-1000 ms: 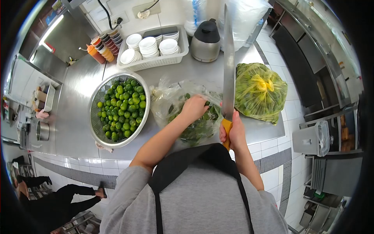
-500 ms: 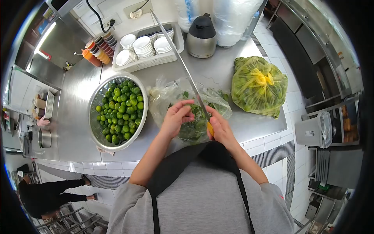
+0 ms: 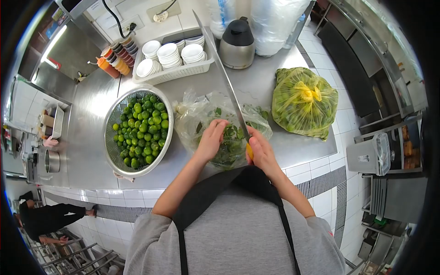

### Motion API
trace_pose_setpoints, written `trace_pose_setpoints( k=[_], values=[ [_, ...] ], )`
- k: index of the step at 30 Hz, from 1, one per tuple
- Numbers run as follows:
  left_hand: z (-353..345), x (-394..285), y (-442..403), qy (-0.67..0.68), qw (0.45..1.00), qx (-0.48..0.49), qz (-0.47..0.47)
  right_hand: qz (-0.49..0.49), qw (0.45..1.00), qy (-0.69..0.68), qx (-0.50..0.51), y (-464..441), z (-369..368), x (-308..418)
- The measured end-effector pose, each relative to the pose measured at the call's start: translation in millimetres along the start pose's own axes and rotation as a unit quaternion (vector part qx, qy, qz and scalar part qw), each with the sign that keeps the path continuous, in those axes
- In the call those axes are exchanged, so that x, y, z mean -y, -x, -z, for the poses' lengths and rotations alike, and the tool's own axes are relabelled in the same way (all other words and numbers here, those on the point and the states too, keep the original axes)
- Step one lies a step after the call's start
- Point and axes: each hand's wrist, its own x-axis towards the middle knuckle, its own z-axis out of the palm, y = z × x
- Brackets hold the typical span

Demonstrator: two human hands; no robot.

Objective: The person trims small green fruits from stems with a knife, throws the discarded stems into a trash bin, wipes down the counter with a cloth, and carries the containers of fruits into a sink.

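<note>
"Doing what with the right hand [image 3: 261, 153]?"

"Gripping the knife [image 3: 224, 73], with fingers wrapped tight round the yellow handle [image 3: 249, 151]."

"Pointing it which way?"

"Away from the body, slanting up and to the left, and crossing, in view, before the right end of the tub [image 3: 183, 68] of cups [image 3: 168, 55]."

"And the left hand [image 3: 211, 141]?"

"Just beside the knife, to its left, with fingers bent inward and knuckles raised. Cannot tell whether pinching anything."

"Both forearms [image 3: 182, 185]?"

"Reaching forward from the body, converging over the near edge of the counter [image 3: 87, 146]."

"And the leaves [image 3: 231, 149]?"

"Lying in the open clear bag [image 3: 185, 133], below and between both hands, partly showing past the left fingertips. Cannot tell whether touching them."

"Near what else?"

"On the left, the colander [image 3: 120, 103], holding limes [image 3: 145, 128]. On the right, well apart from the right fingers, the tied bag [image 3: 293, 107], packed with greens and knotted in yellow at the top."
</note>
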Motion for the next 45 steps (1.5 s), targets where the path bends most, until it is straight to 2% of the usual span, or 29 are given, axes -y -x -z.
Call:
trace_pose_setpoints(
  k=[3,8,12,15,18,21,25,27,29,31,32,33,34,35,37,39,42,45],
  values=[
    [-6,-9,4,0.205,0.978,0.034,0.0,-0.001,1.0,-0.024,-0.001,0,-7,-1],
    [-14,-30,14,0.187,0.98,0.014,-0.065,0.022,1.0,-0.013,0.014,0,-11,1],
    [-8,-22,11,0.131,0.986,0.005,-0.103,0.009,1.0,-0.004,0.029,-1,-8,-2],
    [-6,-22,11,-0.008,0.979,-0.041,-0.2,-0.014,0.999,0.011,0.034,-3,-9,6],
    [-9,-36,23,-0.2,0.923,-0.088,-0.315,-0.042,0.999,-0.004,0.034,-10,-13,13],
    [-12,-31,27,-0.227,0.883,-0.096,-0.4,-0.067,0.997,-0.048,0.004,-20,-19,16],
    [8,-43,35,-0.309,0.847,-0.154,-0.405,-0.112,0.992,-0.035,0.04,-26,-24,14],
    [42,-56,41,-0.391,0.797,-0.225,-0.401,-0.138,0.989,0.007,0.051,-28,-22,10],
    [79,-68,51,-0.5,0.77,-0.292,-0.266,-0.187,0.98,0.026,0.058,-31,-12,-2],
    [102,-69,51,-0.593,0.687,-0.346,-0.238,-0.239,0.97,0.019,0.05,-33,4,-17],
    [103,-69,50,-0.588,0.683,-0.352,-0.253,-0.258,0.965,0.007,0.04,-33,12,-23],
    [97,-65,45,-0.541,0.726,-0.313,-0.285,-0.278,0.96,-0.003,0.028,-33,16,-25],
    [82,-59,38,-0.49,0.765,-0.273,-0.316,-0.283,0.958,-0.032,-0.025,-32,15,-17],
    [66,-52,29,-0.436,0.798,-0.231,-0.346,-0.252,0.966,-0.025,-0.053,-32,15,-13],
    [29,-27,6,-0.357,0.888,-0.034,-0.287,-0.182,0.977,-0.013,-0.107,-34,17,-7],
    [2,-2,-26,-0.393,0.876,-0.001,-0.28,-0.143,0.984,-0.019,-0.108,-33,23,-3],
    [-16,10,-75,-0.495,0.841,0.043,-0.215,-0.074,0.992,-0.019,-0.096,-26,27,15],
    [-33,13,-84,-0.493,0.817,0.022,-0.298,-0.052,0.994,-0.008,-0.091,-22,29,18]
  ],
)
